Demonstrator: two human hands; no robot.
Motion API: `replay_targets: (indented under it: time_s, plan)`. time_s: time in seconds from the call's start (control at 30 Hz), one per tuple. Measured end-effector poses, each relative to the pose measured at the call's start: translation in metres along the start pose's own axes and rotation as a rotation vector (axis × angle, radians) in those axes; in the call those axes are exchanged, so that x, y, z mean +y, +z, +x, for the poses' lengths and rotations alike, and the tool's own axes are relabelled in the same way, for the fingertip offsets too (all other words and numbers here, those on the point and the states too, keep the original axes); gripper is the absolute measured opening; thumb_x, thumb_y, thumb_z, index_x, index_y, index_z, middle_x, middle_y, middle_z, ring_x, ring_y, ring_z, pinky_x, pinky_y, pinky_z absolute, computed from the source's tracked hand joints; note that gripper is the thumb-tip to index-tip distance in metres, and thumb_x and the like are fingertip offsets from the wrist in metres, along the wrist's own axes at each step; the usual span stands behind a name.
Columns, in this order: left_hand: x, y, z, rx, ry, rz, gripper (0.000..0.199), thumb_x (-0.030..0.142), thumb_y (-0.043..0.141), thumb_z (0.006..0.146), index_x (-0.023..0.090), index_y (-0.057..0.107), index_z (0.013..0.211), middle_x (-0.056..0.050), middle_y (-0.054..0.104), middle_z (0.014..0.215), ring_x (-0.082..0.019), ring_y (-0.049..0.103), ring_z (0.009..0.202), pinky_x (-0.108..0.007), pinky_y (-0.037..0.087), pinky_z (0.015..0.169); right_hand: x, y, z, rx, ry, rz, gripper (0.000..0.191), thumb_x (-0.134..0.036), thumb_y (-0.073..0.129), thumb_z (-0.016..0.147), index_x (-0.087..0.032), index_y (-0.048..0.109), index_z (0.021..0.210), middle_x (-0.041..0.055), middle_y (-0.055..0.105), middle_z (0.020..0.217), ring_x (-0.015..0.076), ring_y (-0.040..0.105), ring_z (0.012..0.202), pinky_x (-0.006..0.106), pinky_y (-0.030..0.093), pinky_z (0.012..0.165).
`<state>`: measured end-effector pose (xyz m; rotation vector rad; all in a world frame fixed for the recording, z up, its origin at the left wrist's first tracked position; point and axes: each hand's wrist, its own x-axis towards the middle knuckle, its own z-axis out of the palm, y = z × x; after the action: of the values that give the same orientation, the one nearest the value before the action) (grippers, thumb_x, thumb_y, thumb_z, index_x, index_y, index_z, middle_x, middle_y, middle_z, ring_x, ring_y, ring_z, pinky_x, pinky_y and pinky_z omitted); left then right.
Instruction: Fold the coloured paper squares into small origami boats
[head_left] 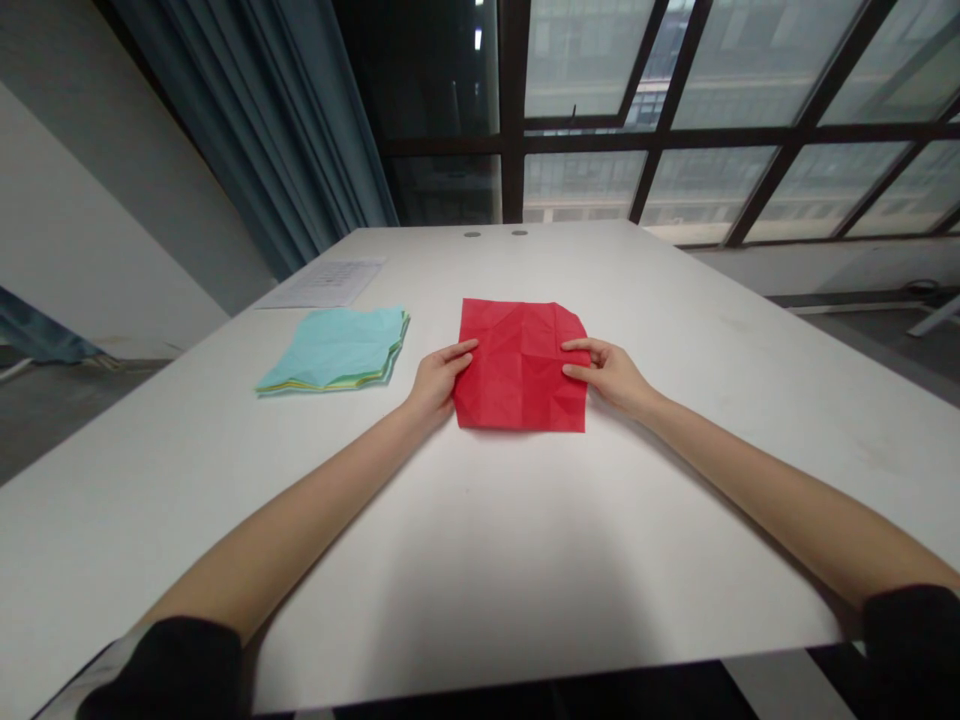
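A creased sheet of red paper (517,375) is spread out in front of me, just above or on the white table. My left hand (441,375) grips its left edge, thumb and forefinger on the upper face and the other fingers hidden. On the opposite side my right hand (607,375) pinches the right edge, with fingertips over the paper. Crossing fold lines run over the red sheet, and its top right corner looks bent or curved. Left of my left hand lies a stack of coloured sheets (341,348), light blue on top with yellow and green edges showing.
The white table (510,560) stretches away toward dark-framed windows (585,180). A printed page (322,283) lies behind the stack, near the left edge. Two round grey discs (519,233) sit at the far end. A blue curtain (277,120) hangs at the back left.
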<state>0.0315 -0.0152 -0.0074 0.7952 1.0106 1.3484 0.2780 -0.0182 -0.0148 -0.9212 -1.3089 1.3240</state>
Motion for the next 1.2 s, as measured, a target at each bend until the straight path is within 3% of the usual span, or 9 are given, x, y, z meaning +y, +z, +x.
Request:
replay_targets:
  time_s: [0.27, 0.5, 0.6, 0.7, 0.8, 0.87, 0.93, 1.0, 1.2]
  plan:
    - [0.007, 0.008, -0.014, -0.19, -0.126, -0.017, 0.045, -0.002, 0.063, 0.067, 0.011, 0.061, 0.11, -0.01, 0.07, 0.089, -0.014, 0.066, 0.069, -0.029, 0.055, 0.072, -0.004, 0.004, 0.0, 0.082, 0.046, 0.161, 0.037, -0.026, 0.081, 0.055, -0.019, 0.068, 0.089, 0.0027, 0.071, 0.078, 0.0132, 0.064, 0.071, 0.03, 0.051, 0.074]
    - [0.002, 0.015, -0.016, -0.18, -0.11, -0.018, 0.028, 0.005, 0.068, 0.063, 0.008, 0.066, 0.091, -0.01, 0.069, 0.082, -0.015, 0.065, 0.073, -0.03, 0.052, 0.077, -0.002, 0.012, -0.001, 0.095, 0.005, 0.073, 0.027, -0.039, 0.076, 0.061, -0.021, 0.071, 0.081, 0.0054, 0.07, 0.084, 0.0176, 0.062, 0.08, 0.038, 0.047, 0.083]
    - [0.0, 0.015, -0.017, -0.181, 0.033, 0.131, 0.023, 0.017, 0.074, 0.06, 0.012, 0.068, 0.081, -0.009, 0.067, 0.085, -0.018, 0.063, 0.081, -0.036, 0.049, 0.084, -0.001, 0.012, 0.0, 0.158, -0.127, -0.1, 0.025, -0.041, 0.074, 0.064, -0.022, 0.072, 0.08, 0.009, 0.062, 0.111, 0.0236, 0.053, 0.109, 0.04, 0.042, 0.091]
    - [0.003, 0.014, -0.019, -0.115, 0.31, 0.444, 0.021, 0.026, 0.077, 0.057, 0.016, 0.068, 0.073, -0.01, 0.059, 0.109, -0.025, 0.052, 0.109, -0.042, 0.04, 0.095, -0.005, 0.012, -0.001, 0.185, -0.218, -0.223, 0.023, -0.042, 0.072, 0.066, -0.023, 0.072, 0.079, 0.0082, 0.048, 0.132, 0.0253, 0.038, 0.125, 0.041, 0.039, 0.095]
    - [0.01, 0.014, -0.023, -0.168, 0.533, 0.684, 0.017, 0.028, 0.077, 0.059, 0.018, 0.067, 0.069, -0.009, 0.048, 0.127, -0.026, 0.041, 0.123, -0.042, 0.029, 0.104, -0.012, 0.017, -0.003, 0.151, -0.205, -0.129, 0.025, -0.045, 0.07, 0.067, -0.023, 0.07, 0.08, 0.0081, 0.062, 0.112, 0.023, 0.054, 0.106, 0.04, 0.043, 0.087]
    - [0.014, 0.017, -0.026, -0.276, 0.576, 0.677, 0.017, 0.029, 0.075, 0.064, 0.018, 0.063, 0.069, -0.008, 0.054, 0.119, -0.024, 0.047, 0.117, -0.041, 0.029, 0.104, -0.017, 0.022, -0.006, 0.132, -0.153, -0.067, 0.028, -0.046, 0.07, 0.066, -0.023, 0.069, 0.08, 0.0055, 0.068, 0.087, 0.0194, 0.061, 0.083, 0.037, 0.047, 0.076]
    - [0.016, 0.02, -0.031, -0.356, 0.536, 0.581, 0.021, 0.03, 0.074, 0.065, 0.018, 0.058, 0.073, -0.007, 0.062, 0.101, -0.02, 0.056, 0.101, -0.037, 0.037, 0.097, -0.02, 0.026, -0.009, 0.105, -0.105, -0.052, 0.027, -0.045, 0.07, 0.066, -0.022, 0.068, 0.08, 0.003, 0.068, 0.075, 0.0167, 0.06, 0.07, 0.034, 0.047, 0.068]
    - [0.016, 0.024, -0.036, -0.386, 0.434, 0.473, 0.031, 0.028, 0.077, 0.062, 0.019, 0.053, 0.081, -0.003, 0.063, 0.085, -0.015, 0.06, 0.084, -0.031, 0.044, 0.085, -0.021, 0.03, -0.011, 0.068, -0.091, -0.056, 0.025, -0.043, 0.07, 0.065, -0.022, 0.068, 0.079, 0.0028, 0.068, 0.076, 0.0161, 0.06, 0.068, 0.032, 0.047, 0.066]
    - [0.014, 0.028, -0.04, -0.373, 0.154, 0.32, 0.055, 0.026, 0.079, 0.057, 0.021, 0.049, 0.102, 0.0, 0.065, 0.074, -0.014, 0.062, 0.065, -0.025, 0.048, 0.064, -0.022, 0.036, -0.015, -0.014, -0.066, -0.086, 0.022, -0.034, 0.072, 0.059, -0.022, 0.068, 0.077, 0.0018, 0.068, 0.076, 0.0164, 0.06, 0.071, 0.031, 0.046, 0.067]
